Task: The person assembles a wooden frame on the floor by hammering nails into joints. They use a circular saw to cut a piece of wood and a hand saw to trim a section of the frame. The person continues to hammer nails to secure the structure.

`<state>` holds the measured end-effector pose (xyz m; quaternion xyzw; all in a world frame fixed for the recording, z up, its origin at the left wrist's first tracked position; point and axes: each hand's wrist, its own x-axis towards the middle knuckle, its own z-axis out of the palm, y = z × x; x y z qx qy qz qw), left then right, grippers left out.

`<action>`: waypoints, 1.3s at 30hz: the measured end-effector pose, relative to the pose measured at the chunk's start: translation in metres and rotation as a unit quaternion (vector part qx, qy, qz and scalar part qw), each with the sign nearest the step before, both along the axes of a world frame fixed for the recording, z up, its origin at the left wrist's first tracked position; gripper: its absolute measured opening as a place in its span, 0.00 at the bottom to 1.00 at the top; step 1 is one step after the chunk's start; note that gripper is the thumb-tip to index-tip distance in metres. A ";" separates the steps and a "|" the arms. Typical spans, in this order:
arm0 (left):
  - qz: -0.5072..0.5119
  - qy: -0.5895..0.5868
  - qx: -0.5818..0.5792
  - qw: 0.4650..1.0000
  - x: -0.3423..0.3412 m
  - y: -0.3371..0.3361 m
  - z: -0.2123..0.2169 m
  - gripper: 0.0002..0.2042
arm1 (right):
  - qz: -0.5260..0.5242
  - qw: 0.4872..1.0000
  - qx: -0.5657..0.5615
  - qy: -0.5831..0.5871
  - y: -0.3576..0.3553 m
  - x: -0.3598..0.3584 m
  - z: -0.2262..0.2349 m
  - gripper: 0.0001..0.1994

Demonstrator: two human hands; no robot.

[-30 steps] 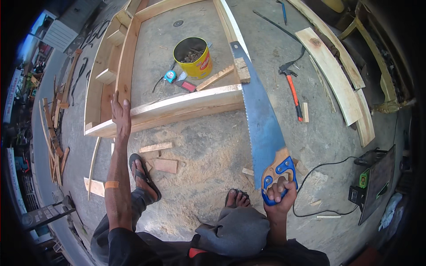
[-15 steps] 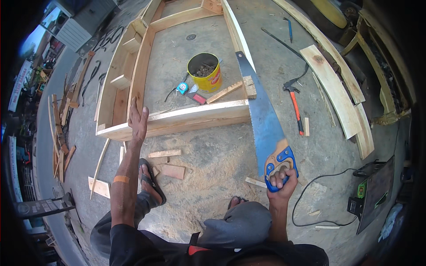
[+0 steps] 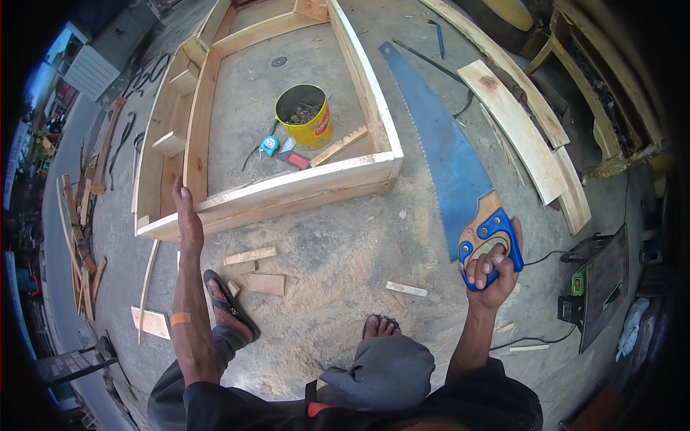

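My right hand (image 3: 494, 274) is wrapped round the blue and wood handle of a handsaw (image 3: 447, 151). Its broad blade is raised and points away from me, to the right of a wooden frame (image 3: 287, 184) on the floor. My left hand (image 3: 189, 221) lies against the near left part of that frame, fingers stretched out and holding nothing. Inside the frame stand a yellow bucket (image 3: 316, 133) of small dark bits, a teal tape measure (image 3: 269, 146), a red and grey tool (image 3: 295, 158) and a wood strip (image 3: 339, 146).
Loose boards (image 3: 514, 129) lie at the right, near a blue bar (image 3: 436, 37). A dark panel (image 3: 607, 287) with a cable stands at the lower right. Offcuts (image 3: 266, 284) and sawdust cover the floor by my feet. Scrap wood (image 3: 83, 251) is piled at the left.
The saw has moved right, away from the frame's near right corner, which its blade overlapped before. The orange-handled hammer is now hidden behind the blade. My left hand stays at the frame.
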<state>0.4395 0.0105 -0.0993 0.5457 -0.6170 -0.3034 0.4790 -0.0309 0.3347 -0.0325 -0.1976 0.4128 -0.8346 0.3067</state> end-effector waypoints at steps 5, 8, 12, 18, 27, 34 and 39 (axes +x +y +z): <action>0.014 -0.198 0.103 0.975 -0.021 -0.003 0.009 0.33 | -0.165 0.860 0.237 0.421 0.039 -0.022 -0.010 0.31; 0.007 -0.345 0.057 0.937 -0.083 -0.003 0.008 0.29 | -0.180 0.750 0.348 0.533 0.058 -0.041 -0.030 0.31; -0.138 -0.318 0.125 0.930 -0.263 0.021 0.041 0.37 | -0.208 0.609 0.434 0.630 0.127 -0.094 -0.094 0.33; -0.122 -0.427 0.158 0.882 -0.409 0.010 0.044 0.42 | -0.122 0.431 0.697 0.560 0.181 -0.123 -0.150 0.33; -0.243 -0.338 0.223 0.881 -0.372 -0.024 0.034 0.36 | -0.134 0.748 0.523 0.385 0.103 -0.027 -0.140 0.18; -0.324 -0.386 0.176 0.846 -0.230 -0.050 0.071 0.21 | -0.108 0.779 0.458 0.414 -0.037 -0.085 -0.128 0.11; -0.201 -0.172 0.320 0.910 -0.166 -0.069 0.033 0.18 | -0.126 0.688 0.505 0.505 -0.156 -0.153 -0.185 0.22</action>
